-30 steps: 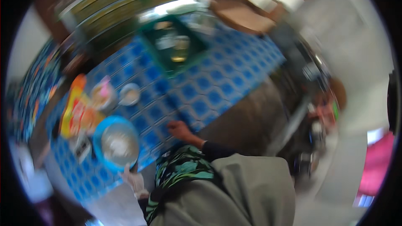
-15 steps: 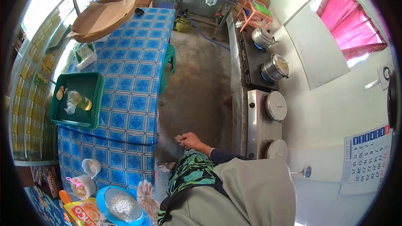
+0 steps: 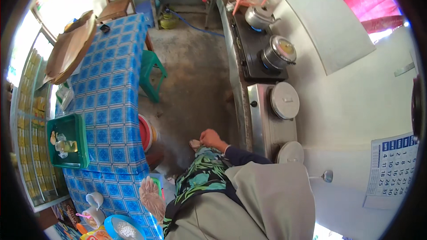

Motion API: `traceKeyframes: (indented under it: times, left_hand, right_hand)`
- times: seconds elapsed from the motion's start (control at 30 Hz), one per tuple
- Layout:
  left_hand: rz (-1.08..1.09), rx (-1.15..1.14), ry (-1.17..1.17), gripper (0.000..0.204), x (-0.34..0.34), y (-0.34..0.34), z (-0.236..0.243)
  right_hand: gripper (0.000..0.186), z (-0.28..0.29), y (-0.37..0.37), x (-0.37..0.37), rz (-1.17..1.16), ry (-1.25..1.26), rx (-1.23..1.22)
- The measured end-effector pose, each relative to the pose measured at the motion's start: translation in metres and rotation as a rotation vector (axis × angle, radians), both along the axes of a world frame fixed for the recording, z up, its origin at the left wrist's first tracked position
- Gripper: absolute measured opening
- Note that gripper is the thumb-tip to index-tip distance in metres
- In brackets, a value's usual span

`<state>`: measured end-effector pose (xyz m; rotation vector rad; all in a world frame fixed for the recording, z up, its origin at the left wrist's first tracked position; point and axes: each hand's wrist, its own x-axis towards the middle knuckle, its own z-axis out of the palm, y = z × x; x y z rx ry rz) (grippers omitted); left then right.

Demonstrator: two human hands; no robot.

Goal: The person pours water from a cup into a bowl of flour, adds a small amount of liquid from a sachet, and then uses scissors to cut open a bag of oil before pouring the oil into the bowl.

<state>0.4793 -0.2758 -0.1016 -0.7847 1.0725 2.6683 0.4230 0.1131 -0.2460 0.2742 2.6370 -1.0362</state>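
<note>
My left hand [image 3: 152,194], in a thin see-through glove, is over the near right edge of the table with its blue checked cloth [image 3: 113,126]. Its fingers are stretched out, with nothing in them. Beside it on the table stands a blue bowl [image 3: 110,227] of white powder [image 3: 126,230]. A white tub [image 3: 94,218] with a pink spoon and a white cup [image 3: 94,200] are just beyond. My right hand [image 3: 212,138] hangs in front of my patterned apron [image 3: 201,173], above the floor, fingers curled in; I see nothing in it.
A green tray [image 3: 81,133] holds a bottle of yellowish liquid. A green stool [image 3: 152,73] and a red-and-white bucket [image 3: 145,133] stand beside the table. On the right, a kettle [image 3: 259,17] and a pot [image 3: 276,55] sit over lit burners; a steel stove [image 3: 260,106] carries lidded pots.
My view has shifted, bringing more of the stool and the bucket into sight. The left hand has risen in the picture, farther from the bowl. My right hand has moved slightly up and right.
</note>
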Motion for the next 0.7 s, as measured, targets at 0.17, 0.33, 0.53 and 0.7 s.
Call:
traceKeyframes:
  times: [0.17, 0.33, 0.53, 0.7]
  left_hand:
    - [-0.084, -0.173, -0.04, 0.049, -0.024, 0.048, 0.014]
    - [-0.046, -0.171, -0.047, 0.048, -0.05, 0.04, 0.013]
    - [-0.075, 0.0, -0.031, 0.048, -0.063, 0.035, -0.007]
    - [-0.232, -0.116, -0.033, 0.049, -0.073, 0.084, 0.009]
  right_hand:
    - [0.027, -0.031, 0.108, 0.043, -0.168, -0.219, 0.238]
    - [0.027, -0.04, 0.15, 0.115, 0.123, -0.003, 0.765]
    - [0.017, -0.057, 0.175, 0.163, -0.554, -0.202, 0.534]
    - [0.023, -0.081, 0.207, 0.176, -0.533, -0.174, 0.642]
